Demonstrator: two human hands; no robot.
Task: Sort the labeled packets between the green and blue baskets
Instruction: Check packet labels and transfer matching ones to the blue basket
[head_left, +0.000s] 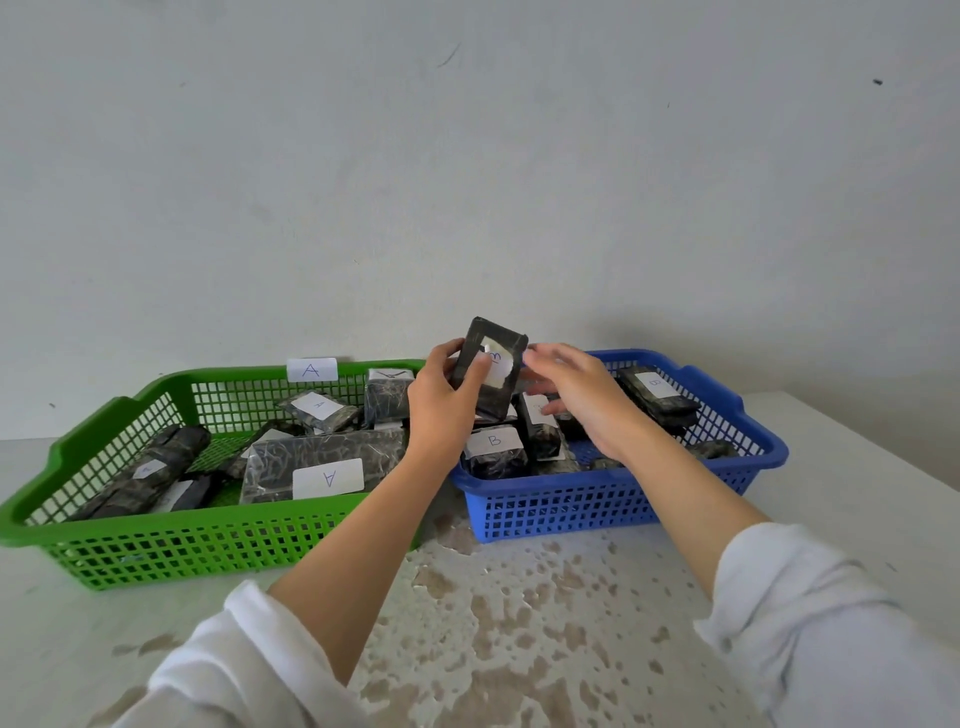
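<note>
Green basket (171, 519) at L: white tag (311, 370) on back rim reads "A". Pkts inside are marked "A" too; the biggest A pkt (324, 470) lies flat at front, long axis L–R, letter upside down.

Centre: L hand (441, 405) grips the held pkt (491, 364) in the air over the blue basket's L end, thumb on its face, fingers curled round its L edge. The pkt's long axis is near upright, top tipped slightly R. Label faces cam; "B" lies on its side.

R hand (587, 400): fingers loosely spread, tips at the pkt's R edge; blurred, can't tell if touching.

Blue basket (571, 512) at R: B pkt (493, 452) at front L, another (657, 395) at back, "B" sideways.
</note>
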